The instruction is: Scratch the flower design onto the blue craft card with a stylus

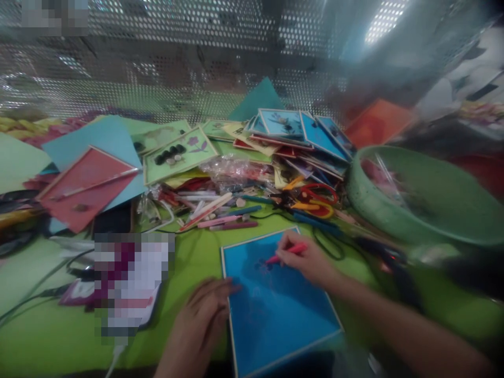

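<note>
1. Steadily, the right hand (311, 261) grips a pink pen (299, 248), its tip at faint marks on a blue board (283, 315) lying by the counter's (197, 252) near edge. A light, even stroke would suit the smooth face.
2. Open, with fingers loosely bent, the left hand (208, 304) rests on the board's left border; gentle, flat pressure there should curb slipping. Keeping the drawing palm off fresh lines would limit smears.
3. The panel is flat and four-sided, its matt-looking blue framed by a thin, pale raised border.
4. Beyond its far edge lie slim, round-barrelled pens (236, 224), orange-and-red-handled scissors (317, 207) and crinkled clear wrapping (230, 170).
5. Toward the counter's far edge, thin bordered panels (283, 123) overlap at angles; one pale green panel (197, 157) bears glossy black, rounded pieces. A round green basin (364, 199) stands toward the far right corner.
</note>
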`<state>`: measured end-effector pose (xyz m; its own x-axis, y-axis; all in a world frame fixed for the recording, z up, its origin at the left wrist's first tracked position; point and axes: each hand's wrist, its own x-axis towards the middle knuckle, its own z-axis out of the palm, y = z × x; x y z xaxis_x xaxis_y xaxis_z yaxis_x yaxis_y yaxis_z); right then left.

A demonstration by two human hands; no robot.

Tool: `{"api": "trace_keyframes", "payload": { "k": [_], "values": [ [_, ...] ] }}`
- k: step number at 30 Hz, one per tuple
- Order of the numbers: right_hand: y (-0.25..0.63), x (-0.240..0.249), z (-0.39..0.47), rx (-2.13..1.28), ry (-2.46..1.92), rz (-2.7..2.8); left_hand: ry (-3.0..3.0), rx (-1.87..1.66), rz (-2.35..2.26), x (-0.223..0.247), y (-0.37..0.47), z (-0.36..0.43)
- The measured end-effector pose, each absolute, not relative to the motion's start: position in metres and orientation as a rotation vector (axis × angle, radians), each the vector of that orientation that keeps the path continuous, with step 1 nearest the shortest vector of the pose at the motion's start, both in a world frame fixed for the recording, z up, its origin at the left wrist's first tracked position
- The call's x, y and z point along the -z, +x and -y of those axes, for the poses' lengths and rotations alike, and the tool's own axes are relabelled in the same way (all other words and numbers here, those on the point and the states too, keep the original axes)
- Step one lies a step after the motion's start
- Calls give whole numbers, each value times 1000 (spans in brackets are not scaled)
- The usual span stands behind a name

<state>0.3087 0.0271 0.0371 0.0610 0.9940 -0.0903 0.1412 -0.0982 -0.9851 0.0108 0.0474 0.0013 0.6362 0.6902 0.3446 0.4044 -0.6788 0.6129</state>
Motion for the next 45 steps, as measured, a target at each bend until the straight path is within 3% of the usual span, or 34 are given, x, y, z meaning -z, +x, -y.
{"api": "trace_keyframes", "payload": {
  "k": [9, 19, 36, 45],
  "values": [
    [309, -36, -27, -1163, -1407, 1247, 2389, -807, -877, -12, 14, -47],
    [309, -33, -28, -1150, -1390, 1249, 2318, -849, -895, 17, 13, -44],
    [311, -27, -29, -1161, -1370, 1223, 2304, -825, -874, 0, 17, -45],
    [314, -29, -26, -1088, -1237, 1220, 1944, -814, -1095, -2, 14, -37]
  ]
}}
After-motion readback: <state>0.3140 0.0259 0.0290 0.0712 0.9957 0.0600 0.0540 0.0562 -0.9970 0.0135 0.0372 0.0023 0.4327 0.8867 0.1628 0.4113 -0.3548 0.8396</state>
